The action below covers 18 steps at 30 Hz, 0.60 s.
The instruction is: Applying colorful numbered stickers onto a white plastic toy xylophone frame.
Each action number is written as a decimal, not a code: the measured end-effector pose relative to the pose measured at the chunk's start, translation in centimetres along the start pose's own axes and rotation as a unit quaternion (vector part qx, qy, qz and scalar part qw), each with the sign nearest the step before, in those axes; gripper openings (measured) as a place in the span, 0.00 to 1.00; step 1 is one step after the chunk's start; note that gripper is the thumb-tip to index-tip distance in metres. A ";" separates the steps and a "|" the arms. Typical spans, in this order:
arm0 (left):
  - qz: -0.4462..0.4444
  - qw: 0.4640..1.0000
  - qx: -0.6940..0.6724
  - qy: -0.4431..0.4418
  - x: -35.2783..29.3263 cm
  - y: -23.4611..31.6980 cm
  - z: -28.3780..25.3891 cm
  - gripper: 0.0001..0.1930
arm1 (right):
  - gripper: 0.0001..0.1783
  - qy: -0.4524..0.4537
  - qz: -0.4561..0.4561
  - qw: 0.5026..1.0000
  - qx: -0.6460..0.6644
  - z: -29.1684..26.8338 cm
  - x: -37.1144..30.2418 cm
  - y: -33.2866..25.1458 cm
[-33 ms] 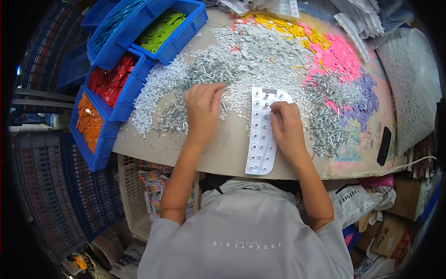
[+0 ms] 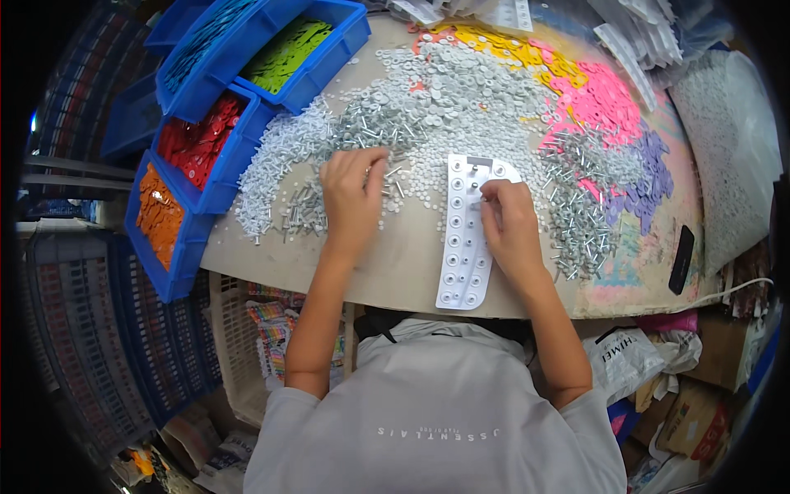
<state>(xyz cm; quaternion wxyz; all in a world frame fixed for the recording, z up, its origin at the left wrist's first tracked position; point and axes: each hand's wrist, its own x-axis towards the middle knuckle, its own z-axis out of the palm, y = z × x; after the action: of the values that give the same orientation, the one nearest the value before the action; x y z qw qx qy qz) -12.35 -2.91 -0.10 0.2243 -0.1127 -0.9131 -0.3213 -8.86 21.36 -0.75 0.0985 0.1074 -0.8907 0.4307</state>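
My left hand (image 2: 352,202) hovers at the near edge of a heap of small silver pins (image 2: 374,123). Its fingers are curled toward the thumb, and whatever they hold is hidden. A long white plastic strip (image 2: 453,239) with rows of round studs lies on the table in front of me. My right hand (image 2: 512,226) is over the strip's right side, thumb and fingertips pinched together near its middle row. Anything between those fingertips is too small to make out. Two metal pins (image 2: 475,177) stand upright in the strip's upper middle row.
Blue bins (image 2: 185,272) with coloured flat pieces line the left. White rings (image 2: 469,82), yellow (image 2: 502,45), pink (image 2: 605,99) and purple pieces (image 2: 650,177) cover the far table. More pins (image 2: 580,222) lie right of the strip. A phone-like black object (image 2: 680,259) sits at the right edge.
My left hand has shifted slightly to the left over the pins. My right hand stays at the white strip, with hardly any movement.
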 end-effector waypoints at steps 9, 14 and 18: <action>0.020 0.997 0.058 -0.038 -1.5 -0.6 -0.2 0.04 | 0.09 -0.049 -0.133 0.985 -0.101 -0.5 0.5 -0.4; 0.020 0.992 0.103 -0.074 -1.7 0.1 0.9 0.05 | 0.09 0.005 -0.092 0.989 -0.117 -2.5 0.7 -0.2; 0.026 0.989 0.125 -0.081 -2.0 -0.5 1.6 0.06 | 0.08 0.085 -0.004 0.969 -0.232 -5.3 1.0 3.2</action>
<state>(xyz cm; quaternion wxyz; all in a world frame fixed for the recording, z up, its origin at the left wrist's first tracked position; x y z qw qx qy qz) -11.30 -2.42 -2.43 0.1699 -0.1330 -0.9580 -0.1887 -10.23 27.30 0.36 0.1972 0.0481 -0.9542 0.2198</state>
